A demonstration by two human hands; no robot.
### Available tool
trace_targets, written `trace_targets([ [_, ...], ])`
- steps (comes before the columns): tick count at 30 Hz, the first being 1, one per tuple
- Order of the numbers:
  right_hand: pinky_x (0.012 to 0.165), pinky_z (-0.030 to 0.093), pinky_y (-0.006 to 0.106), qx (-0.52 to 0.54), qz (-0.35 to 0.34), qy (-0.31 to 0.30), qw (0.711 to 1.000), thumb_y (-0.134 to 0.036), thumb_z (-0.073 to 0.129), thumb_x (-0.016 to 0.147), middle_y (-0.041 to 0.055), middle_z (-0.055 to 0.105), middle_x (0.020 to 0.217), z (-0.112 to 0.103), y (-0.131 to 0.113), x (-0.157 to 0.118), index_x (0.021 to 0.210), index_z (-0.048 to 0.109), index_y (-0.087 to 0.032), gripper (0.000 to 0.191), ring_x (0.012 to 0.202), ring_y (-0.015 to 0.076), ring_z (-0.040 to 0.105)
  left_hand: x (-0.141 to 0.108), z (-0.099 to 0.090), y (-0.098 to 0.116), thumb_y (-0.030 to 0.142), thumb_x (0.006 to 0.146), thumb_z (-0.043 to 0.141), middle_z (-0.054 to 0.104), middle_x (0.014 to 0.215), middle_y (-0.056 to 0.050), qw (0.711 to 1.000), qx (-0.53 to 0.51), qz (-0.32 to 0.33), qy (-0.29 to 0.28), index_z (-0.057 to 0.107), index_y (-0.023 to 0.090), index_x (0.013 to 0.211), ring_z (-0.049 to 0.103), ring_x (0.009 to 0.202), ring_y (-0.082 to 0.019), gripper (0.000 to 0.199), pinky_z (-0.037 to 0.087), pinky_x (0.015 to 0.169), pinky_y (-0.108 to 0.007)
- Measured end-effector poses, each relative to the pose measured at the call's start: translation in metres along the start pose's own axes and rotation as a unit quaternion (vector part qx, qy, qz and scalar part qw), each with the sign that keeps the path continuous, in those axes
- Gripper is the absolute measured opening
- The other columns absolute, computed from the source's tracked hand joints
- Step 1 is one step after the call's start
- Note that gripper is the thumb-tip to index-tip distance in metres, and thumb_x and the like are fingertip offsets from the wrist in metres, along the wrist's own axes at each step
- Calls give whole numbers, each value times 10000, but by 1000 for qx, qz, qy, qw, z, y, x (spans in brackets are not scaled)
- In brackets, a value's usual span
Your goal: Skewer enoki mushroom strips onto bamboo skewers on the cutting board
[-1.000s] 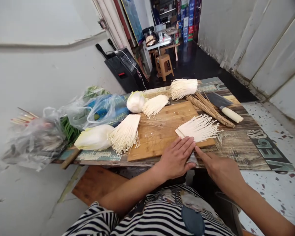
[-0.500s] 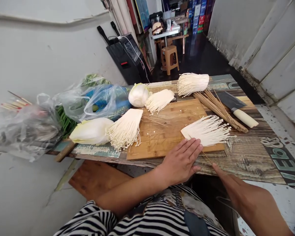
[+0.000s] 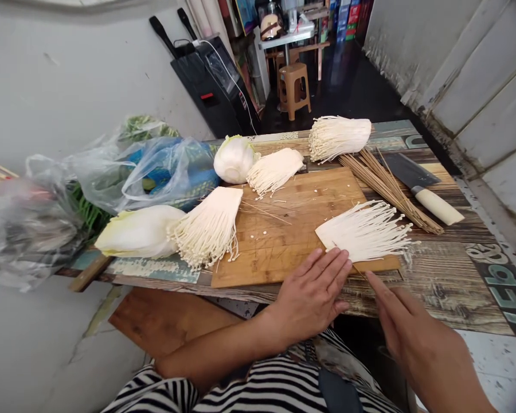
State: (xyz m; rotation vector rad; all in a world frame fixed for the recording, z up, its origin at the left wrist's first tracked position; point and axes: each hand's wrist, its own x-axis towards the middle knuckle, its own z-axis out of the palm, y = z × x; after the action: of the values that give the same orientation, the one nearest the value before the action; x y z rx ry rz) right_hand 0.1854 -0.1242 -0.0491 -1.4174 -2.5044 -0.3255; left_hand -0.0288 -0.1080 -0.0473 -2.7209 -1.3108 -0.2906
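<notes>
A flattened bunch of enoki mushrooms (image 3: 365, 232) lies at the right of the wooden cutting board (image 3: 284, 258), its caps fanned to the right. My left hand (image 3: 316, 292) rests flat on the bunch's near edge, fingers stretched out together. Pinched in my right hand (image 3: 417, 321) is a thin bamboo skewer (image 3: 359, 269), which points at the enoki's near edge; its tip is hidden by the left hand and mushrooms. Loose skewers (image 3: 262, 211) lie on the board. Behind it is a bundle of bamboo skewers (image 3: 391, 192).
More enoki bunches (image 3: 210, 223) lie left of and behind the board, with Chinese cabbages (image 3: 141, 229) beside them. A cleaver (image 3: 425, 186) rests at the right on the table (image 3: 447, 275). Plastic bags (image 3: 167, 172) crowd the left end. Beyond stands a brown stool (image 3: 293, 89).
My right hand has moved left and up, bringing the skewer further in towards the enoki. The left hand stays flat on the bunch. The camera view has shifted slightly.
</notes>
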Motion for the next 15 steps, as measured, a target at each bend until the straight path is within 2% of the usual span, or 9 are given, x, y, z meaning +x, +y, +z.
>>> trace_targets([
  [3, 387, 338, 233, 2, -13, -10, 1000, -40, 379, 902, -9, 614, 770, 5, -2, 3, 1385, 406, -147, 495, 420, 71, 478, 1, 4, 4, 451, 999, 324, 297, 1555, -113, 1000, 18, 6, 1, 334, 57, 1465, 204, 1464, -240, 610, 106, 1219, -392],
  [6, 385, 327, 224, 11, -19, -13, 1000, -47, 384, 900, -36, 552, 703, 8, 0, 0, 1441, 335, -170, 557, 427, 70, 489, 0, 7, 4, 481, 990, 335, 296, 1552, -134, 1000, 26, 4, 5, 341, 54, 1462, 221, 1458, -257, 636, 120, 1216, -399],
  [10, 386, 330, 228, 14, -20, -34, 999, -33, 383, 874, -50, 515, 677, 5, 4, -5, 1525, 176, -208, 705, 415, 76, 484, 0, 8, 3, 477, 989, 335, 297, 1551, -133, 1000, 23, 3, 9, 352, 58, 1458, 228, 1455, -263, 629, 136, 1214, -406],
  [15, 340, 295, 236, 16, -17, -68, 997, -23, 394, 835, -46, 513, 673, -1, 7, -10, 1545, 109, -228, 792, 385, 84, 455, 0, 6, 1, 465, 995, 326, 287, 1555, -126, 1000, 16, 5, 1, 346, 61, 1463, 221, 1457, -262, 618, 150, 1212, -404],
])
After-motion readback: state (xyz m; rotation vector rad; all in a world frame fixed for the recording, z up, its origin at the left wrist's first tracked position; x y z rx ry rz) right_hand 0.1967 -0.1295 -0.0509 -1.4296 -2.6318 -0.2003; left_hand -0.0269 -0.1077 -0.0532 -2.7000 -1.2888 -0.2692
